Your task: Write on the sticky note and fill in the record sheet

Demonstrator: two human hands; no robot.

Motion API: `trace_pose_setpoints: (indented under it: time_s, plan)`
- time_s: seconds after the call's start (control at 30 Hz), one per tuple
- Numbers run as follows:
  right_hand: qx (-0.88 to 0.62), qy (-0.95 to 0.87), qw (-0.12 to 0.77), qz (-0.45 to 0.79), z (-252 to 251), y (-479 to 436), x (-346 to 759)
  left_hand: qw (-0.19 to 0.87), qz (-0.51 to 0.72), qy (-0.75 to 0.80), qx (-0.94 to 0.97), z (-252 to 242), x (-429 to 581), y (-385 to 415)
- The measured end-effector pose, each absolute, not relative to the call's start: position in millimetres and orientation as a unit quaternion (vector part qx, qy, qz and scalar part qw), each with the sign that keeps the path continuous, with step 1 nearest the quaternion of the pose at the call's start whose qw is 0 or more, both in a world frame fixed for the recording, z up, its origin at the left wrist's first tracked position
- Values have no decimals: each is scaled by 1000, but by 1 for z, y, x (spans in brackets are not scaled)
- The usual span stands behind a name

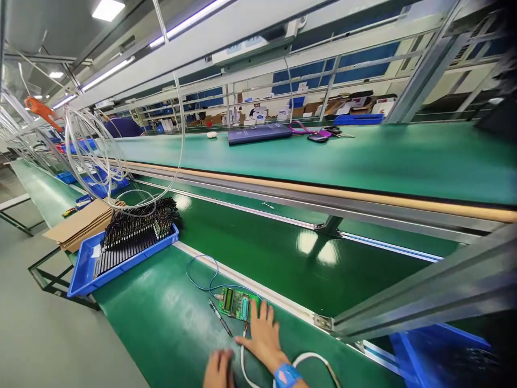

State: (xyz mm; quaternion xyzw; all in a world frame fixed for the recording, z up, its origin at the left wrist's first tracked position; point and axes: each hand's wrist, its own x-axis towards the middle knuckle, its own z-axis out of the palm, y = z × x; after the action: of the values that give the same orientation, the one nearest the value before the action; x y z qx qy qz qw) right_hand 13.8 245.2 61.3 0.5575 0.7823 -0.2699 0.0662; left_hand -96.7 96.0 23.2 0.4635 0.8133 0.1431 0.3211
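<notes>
My right hand (264, 334), with a blue band at the wrist, has its fingers spread and its palm down. Its fingertips lie at the right edge of a green circuit board (238, 317), which carries a small display and a light-blue socket. At the bottom edge my left hand (218, 369) shows only in part; its slightly blurred fingers look apart, with nothing visible in them. A pen (220, 318) lies just left of the board. From the board's left side runs a thin blue cable (197, 287). A white cable (243, 361) passes between my hands.
A blue tray (121, 269) of black strip-like parts with leads stands at left, beside flat cardboard (83, 223). White tubing (109, 178) hangs above it. A raised shelf (383, 161) bears a dark blue box (260, 133). A metal post (420, 285) and blue bin (440, 355) stand right.
</notes>
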Motion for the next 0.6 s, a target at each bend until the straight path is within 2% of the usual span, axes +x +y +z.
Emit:
trace_pose_setpoints:
  time_s: [0.07,0.13,0.23,0.37,0.5,0.6]
  plan:
    - [579,763,102,-268,42,234,38,242,122,792,547,36,-124,145]
    - [578,773,90,-245,19,217,49,214,46,776,591,51,-145,200]
    - [574,786,8,-227,-11,202,50,263,-87,741,612,66,-159,265]
    - [609,690,-140,-364,-28,211,40,248,-163,683,668,65,-165,301]
    - [632,424,-302,-574,-20,238,24,263,-132,661,690,64,-177,308]
    - [590,339,-364,-636,2,263,9,266,-33,658,704,80,-178,314]
